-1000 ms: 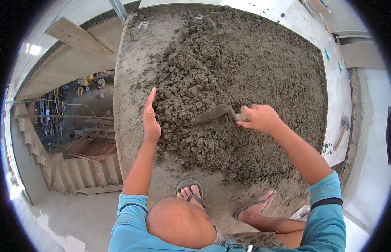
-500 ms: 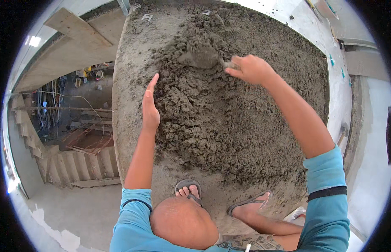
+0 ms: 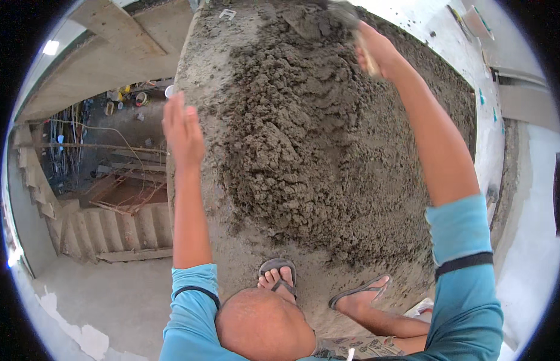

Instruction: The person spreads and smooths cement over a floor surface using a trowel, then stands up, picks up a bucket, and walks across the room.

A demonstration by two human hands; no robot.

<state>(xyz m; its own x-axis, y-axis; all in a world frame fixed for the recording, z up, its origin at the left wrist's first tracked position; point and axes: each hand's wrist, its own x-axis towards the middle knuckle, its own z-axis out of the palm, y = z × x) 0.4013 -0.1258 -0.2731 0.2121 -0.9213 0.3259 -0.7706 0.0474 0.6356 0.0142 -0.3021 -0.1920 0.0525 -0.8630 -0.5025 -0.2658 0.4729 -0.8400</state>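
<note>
A broad bed of damp grey mortar (image 3: 274, 144) covers the floor in front of me, heaped and lumpy on the left and flatter on the right. My right hand (image 3: 382, 53) is closed around the wooden handle of a trowel (image 3: 369, 62) at the far edge of the mortar. The trowel's metal blade is smeared by motion and partly cut off by the upper rim. Holding nothing, my left hand (image 3: 185, 133) hovers with fingers stretched out above the slab's left edge, beside the mortar.
Left of the slab edge is a drop to a lower level with concrete stairs (image 3: 120, 231) and scattered materials. A white spacer-like piece (image 3: 227, 13) lies at the far left. My sandalled foot (image 3: 279, 278) rests at the mortar's near edge. A white wall (image 3: 487, 150) bounds the right.
My right hand has carried the trowel farther away, toward the far edge of the mortar. My left hand has shifted left, from the mortar's side to the slab's edge.
</note>
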